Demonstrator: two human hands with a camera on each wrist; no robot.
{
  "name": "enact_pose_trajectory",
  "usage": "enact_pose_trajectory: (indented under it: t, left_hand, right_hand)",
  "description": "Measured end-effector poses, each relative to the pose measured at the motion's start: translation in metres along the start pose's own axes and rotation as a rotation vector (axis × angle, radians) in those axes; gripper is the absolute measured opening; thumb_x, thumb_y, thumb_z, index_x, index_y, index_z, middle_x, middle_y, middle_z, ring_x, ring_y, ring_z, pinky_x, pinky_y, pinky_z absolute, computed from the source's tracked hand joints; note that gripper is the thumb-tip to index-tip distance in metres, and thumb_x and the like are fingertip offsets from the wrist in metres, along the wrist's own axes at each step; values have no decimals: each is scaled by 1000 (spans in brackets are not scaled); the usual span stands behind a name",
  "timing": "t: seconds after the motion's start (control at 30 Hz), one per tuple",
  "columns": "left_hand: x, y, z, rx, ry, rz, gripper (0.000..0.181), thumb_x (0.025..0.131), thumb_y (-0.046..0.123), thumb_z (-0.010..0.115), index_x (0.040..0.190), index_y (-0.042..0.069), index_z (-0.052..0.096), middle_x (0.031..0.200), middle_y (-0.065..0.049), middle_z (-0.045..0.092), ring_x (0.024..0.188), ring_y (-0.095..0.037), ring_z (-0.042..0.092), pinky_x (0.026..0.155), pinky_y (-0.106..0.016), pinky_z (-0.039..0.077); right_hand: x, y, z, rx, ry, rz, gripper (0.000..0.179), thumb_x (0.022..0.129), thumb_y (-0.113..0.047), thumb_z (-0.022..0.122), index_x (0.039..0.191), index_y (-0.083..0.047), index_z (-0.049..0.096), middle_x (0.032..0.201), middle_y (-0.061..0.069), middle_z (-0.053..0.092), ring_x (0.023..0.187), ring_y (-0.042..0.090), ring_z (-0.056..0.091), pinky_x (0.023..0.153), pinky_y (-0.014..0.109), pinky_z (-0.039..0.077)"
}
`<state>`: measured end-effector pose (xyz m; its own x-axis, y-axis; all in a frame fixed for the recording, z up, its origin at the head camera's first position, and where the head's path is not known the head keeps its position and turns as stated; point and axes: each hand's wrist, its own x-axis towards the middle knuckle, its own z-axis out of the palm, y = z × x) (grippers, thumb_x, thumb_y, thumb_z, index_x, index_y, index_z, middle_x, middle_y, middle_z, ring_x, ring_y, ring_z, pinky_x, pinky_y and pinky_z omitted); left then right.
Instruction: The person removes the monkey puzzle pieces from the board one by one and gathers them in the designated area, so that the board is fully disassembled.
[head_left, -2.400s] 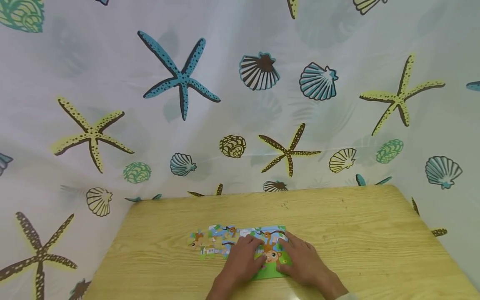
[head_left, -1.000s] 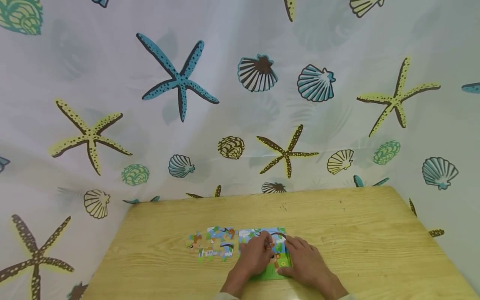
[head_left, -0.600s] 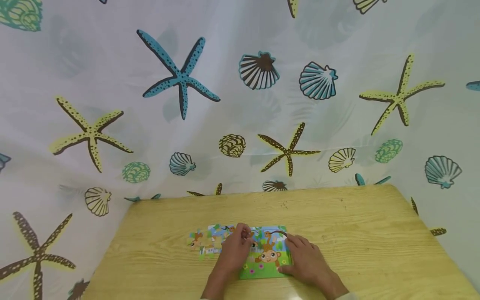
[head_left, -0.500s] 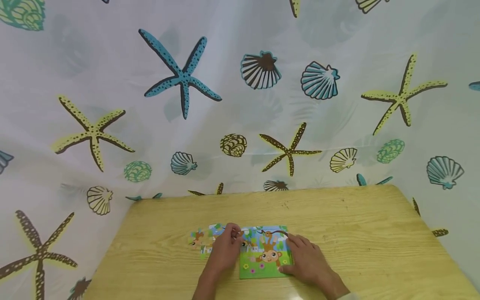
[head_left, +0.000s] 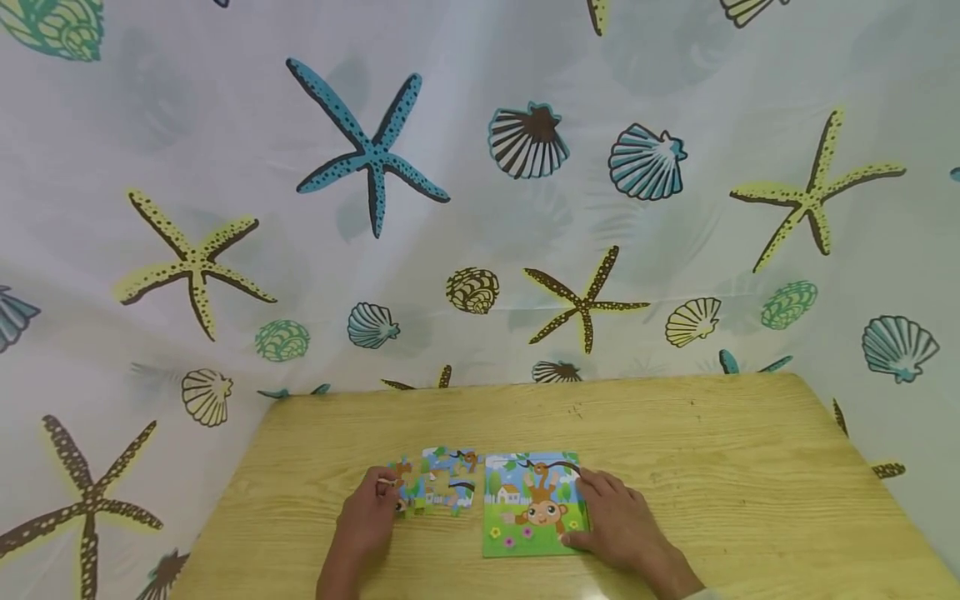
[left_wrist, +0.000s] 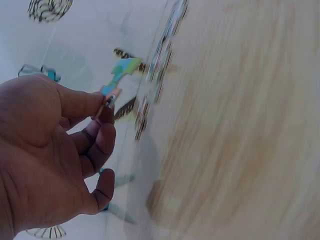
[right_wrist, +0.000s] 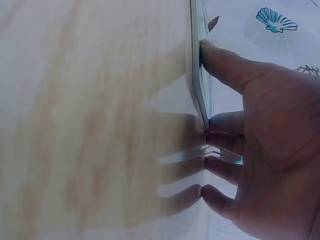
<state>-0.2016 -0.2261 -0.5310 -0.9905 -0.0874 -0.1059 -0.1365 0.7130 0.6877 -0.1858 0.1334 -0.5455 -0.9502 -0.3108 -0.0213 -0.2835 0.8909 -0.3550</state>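
My left hand (head_left: 365,518) pinches a jigsaw puzzle piece (left_wrist: 122,67) between thumb and fingertips, with blue, green and orange-brown print showing on it. In the head view this hand is at the left end of a group of loose puzzle pieces (head_left: 450,460). To their right lies a square monkey picture board (head_left: 517,543), its face printed with a monkey, house and flowers. My right hand (head_left: 621,527) rests at the board's right edge. Its thumb (right_wrist: 225,62) lies on the board's face, while the fingertips touch down along the edge, on the tabletop.
A wood-grain table (head_left: 720,467) carries everything. Behind and at both sides hangs a pale curtain (head_left: 420,267) printed with starfish and shells, meeting the table's back edge.
My left hand has moved left from over the board, carrying the puzzle piece with a monkey eye to the far side of the loose pieces. The right hand stays at the board's edge.
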Motion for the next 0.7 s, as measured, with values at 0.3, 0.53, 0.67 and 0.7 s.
enact_pose_trajectory:
  t: [0.3,0.53,0.67,0.7]
  left_hand:
    - [-3,-35,-15,151,-34,-120,32,100,28,47,121,6,56,111,-10,67,106,-36,61,84,-67,38]
    - [0,-42,-15,191,-55,-147,36,97,31,55,122,5,57,115,-14,62,105,-34,59,79,-65,36]
    - [-2,-36,-14,157,-30,-118,37,96,28,54,125,4,53,115,-17,60,107,-36,57,82,-69,36]
    - [-3,-33,-12,141,-20,-102,37,96,26,54,125,3,53,115,-17,59,107,-36,57,83,-68,37]
  right_hand:
    - [1,1,0,21,3,-12,83,78,-58,71,140,-7,49,149,9,43,136,33,41,101,60,38]
    - [0,2,1,30,2,-3,83,78,-59,71,139,-8,49,150,8,43,136,32,40,101,60,38]
    - [-1,2,0,39,-1,-6,82,79,-57,71,140,-7,49,150,9,42,136,33,40,102,60,38]
    - [-1,3,-1,36,0,-8,82,79,-57,71,140,-7,48,150,8,42,136,33,40,102,60,38]
